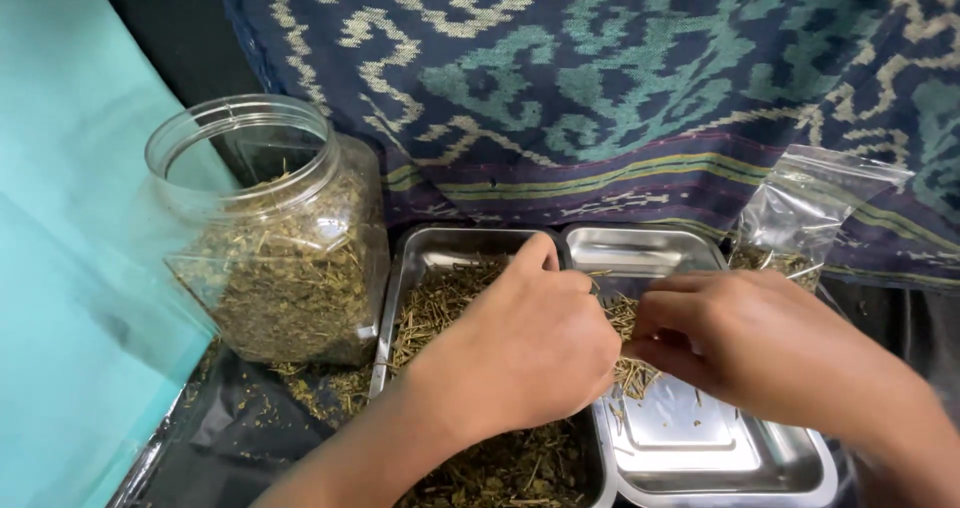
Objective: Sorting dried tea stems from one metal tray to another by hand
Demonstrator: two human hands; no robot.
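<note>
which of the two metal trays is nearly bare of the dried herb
The right-hand steel tray: its shiny bottom shows, with only a small clump near the right hand. The left-hand steel tray, under the left hand, is covered with dried herb.

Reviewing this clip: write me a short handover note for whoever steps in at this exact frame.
Left hand: over the left steel tray, fingers curled on dried herb stems.
Right hand: over the right steel tray, pinching a small bunch of stems.
Left tray is full of herb; right tray holds only a few stems. Open plastic jar of herb stands left; small clear bag, partly filled, stands right.
Most herb remains in the left tray.
</note>
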